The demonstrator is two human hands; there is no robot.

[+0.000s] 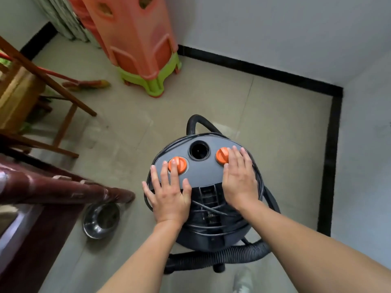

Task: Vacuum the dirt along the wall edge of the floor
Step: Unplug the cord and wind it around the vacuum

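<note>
Beyond and around both hands spreads the pale tiled floor, closed off ahead and to the right of them by a white wall with a black skirting strip along its foot. Directly under the hands stands the dark drum vacuum cleaner, well apart from that wall edge. Far ahead of the left hand rises a stack of orange and green plastic stools, and off to its left stands wooden furniture. Below the wrists, the ribbed black hose curls round the vacuum's base. A steel bowl lies on the floor just left of the left forearm. The left hand lies flat on the vacuum's grey top, fingers straight and spread, two fingertips on the left orange knob. The right hand also rests flat, fingers straight and together, touching the edge of the right orange knob. Between the hands, a thin black cord crosses the lid.
</note>
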